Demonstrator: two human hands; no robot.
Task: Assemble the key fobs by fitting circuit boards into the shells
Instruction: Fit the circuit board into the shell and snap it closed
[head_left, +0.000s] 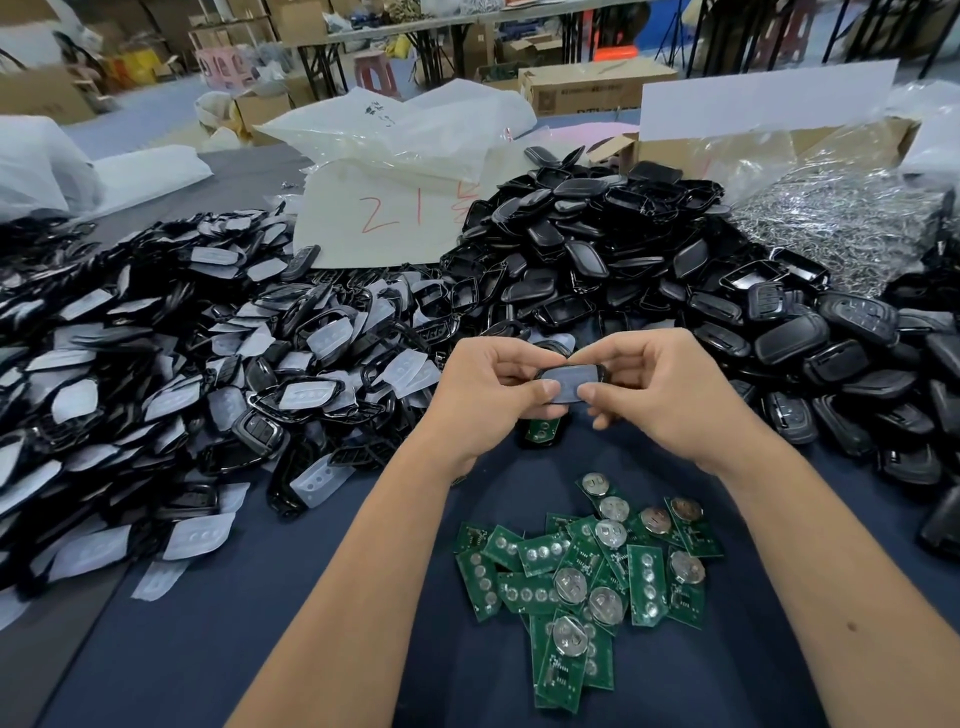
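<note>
So both hands are up over the dark table (260, 649) pinching one key fob shell (566, 382) between them. The left hand (488, 389) has its thumb on the near face at the left end, fingers curled round behind, and the right hand (660, 387) mirrors that on the right end, thumb and forefinger nipping the edge. The shell's long axis runs left to right, straight across from one set of fingertips to the other, pale inner face tipped up toward the camera. Looks like the button pad is being seated, though that's just my read. The bit that matters next: the circuit boards (582, 577) sit in a loose heap below the fingers, toward the body, a touch closer to the right wrist, so I'd guess that hand is the one to drop for one. There's also a green board (540, 431) peeking out right under the left palm; can't tell if it's tucked in the hand or lying on the table. The far side of the shell is hidden by fingers. Shell piles (597, 249) lie beyond the fingertips.
</note>
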